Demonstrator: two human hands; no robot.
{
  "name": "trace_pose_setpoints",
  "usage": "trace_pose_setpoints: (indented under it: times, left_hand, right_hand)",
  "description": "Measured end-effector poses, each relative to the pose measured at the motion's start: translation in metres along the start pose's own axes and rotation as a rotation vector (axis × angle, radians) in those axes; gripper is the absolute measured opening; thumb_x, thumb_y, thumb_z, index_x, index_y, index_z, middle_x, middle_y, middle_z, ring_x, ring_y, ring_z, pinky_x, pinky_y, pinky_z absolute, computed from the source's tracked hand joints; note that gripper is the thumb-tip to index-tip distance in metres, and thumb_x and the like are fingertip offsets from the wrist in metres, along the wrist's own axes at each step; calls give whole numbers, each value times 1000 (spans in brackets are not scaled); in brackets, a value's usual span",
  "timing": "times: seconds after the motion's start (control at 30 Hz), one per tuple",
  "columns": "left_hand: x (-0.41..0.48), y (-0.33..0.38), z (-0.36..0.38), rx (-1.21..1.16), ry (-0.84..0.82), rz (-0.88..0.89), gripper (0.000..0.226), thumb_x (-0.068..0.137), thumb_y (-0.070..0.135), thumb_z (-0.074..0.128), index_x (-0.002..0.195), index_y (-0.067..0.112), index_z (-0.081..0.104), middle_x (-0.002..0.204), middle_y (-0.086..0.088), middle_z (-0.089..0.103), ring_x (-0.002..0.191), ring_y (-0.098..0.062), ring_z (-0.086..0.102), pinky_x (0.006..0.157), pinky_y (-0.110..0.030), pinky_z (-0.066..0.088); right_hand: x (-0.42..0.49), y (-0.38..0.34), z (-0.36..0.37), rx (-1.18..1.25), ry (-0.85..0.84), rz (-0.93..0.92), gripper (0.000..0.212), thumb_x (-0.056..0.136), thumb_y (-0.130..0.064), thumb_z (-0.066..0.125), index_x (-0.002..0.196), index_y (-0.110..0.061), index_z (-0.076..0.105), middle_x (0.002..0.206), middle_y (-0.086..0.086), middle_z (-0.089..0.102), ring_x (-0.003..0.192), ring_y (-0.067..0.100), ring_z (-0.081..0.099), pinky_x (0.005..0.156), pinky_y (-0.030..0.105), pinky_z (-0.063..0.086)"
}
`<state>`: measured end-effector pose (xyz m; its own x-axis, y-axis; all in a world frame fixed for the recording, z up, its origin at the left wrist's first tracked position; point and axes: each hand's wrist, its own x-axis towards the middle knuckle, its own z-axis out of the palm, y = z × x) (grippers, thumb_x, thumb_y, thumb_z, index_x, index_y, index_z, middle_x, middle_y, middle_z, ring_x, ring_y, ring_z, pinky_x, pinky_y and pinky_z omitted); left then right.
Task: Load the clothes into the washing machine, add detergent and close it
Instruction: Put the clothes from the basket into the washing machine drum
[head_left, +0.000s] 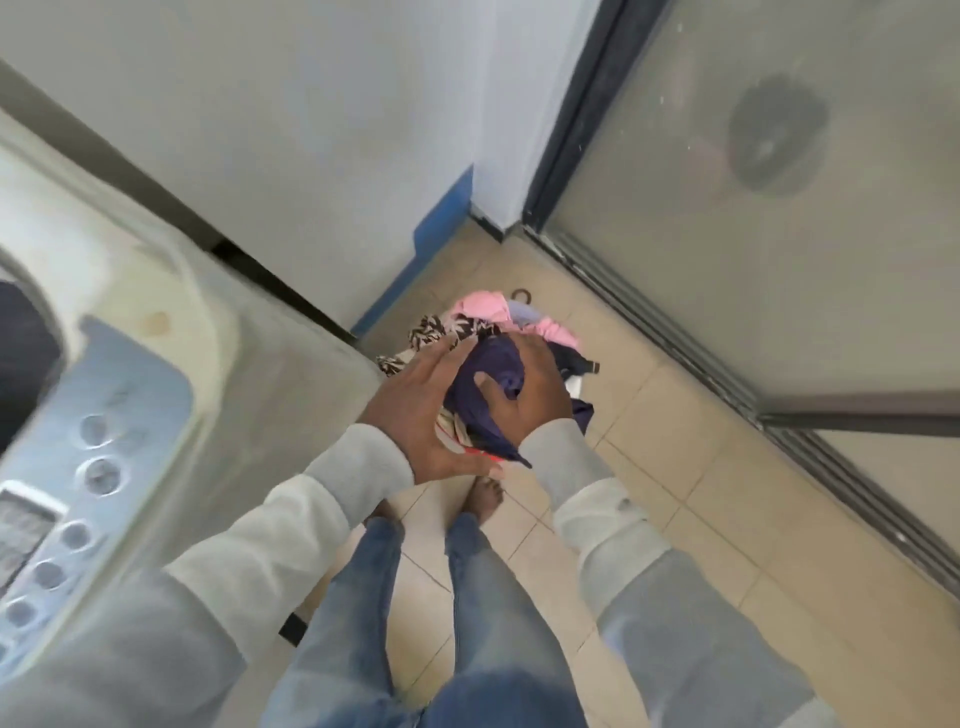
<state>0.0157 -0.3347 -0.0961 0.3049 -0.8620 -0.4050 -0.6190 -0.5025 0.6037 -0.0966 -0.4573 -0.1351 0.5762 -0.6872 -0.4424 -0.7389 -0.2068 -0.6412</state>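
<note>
A dark navy garment (488, 387) is bunched between both my hands above a pile of clothes (483, 322) on the floor: pink, patterned black-and-white and dark pieces. My right hand (530, 389) grips the navy garment from the right, thumb pressed into the cloth. My left hand (415, 410) lies with straight fingers against the bundle's left side. The top-loading washing machine (171, 332) stands at the left; its dark drum opening (26, 358) shows at the frame's left edge and its control panel (88, 488) faces me.
A white wall with a blue skirting strip (415, 260) rises behind the pile. A frosted glass sliding door (753, 234) with a dark frame runs along the right. My legs in jeans and a bare foot (483, 499) stand on beige tiles.
</note>
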Motion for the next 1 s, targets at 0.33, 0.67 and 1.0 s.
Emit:
trace_pose_setpoints:
  times: [0.33, 0.67, 1.0]
  left_hand:
    - [134, -126, 173, 452, -466, -205, 143, 44, 68, 82, 149, 37, -8, 162, 1, -1, 149, -23, 2, 116, -51, 24]
    - [162, -128, 196, 240, -306, -174, 136, 48, 54, 89, 151, 35, 2, 159, 2, 14, 144, -23, 22, 111, -46, 33]
    - [89, -17, 81, 3, 7, -103, 113, 54, 49, 87, 146, 39, 23, 157, -1, 21, 143, -20, 27, 112, -38, 32]
  right_hand:
    - [105, 165, 117, -432, -388, 195, 34, 87, -41, 59, 117, -24, 59, 127, 4, 58, 119, 30, 54, 89, 35, 42]
    - [106, 170, 142, -248, -114, 156, 19, 89, -19, 54, 99, -15, 71, 105, 6, 64, 102, 30, 57, 83, 39, 44]
    - [13, 62, -11, 306, 44, 121, 20, 92, -7, 61, 107, 2, 70, 114, 12, 67, 106, 25, 60, 89, 17, 41]
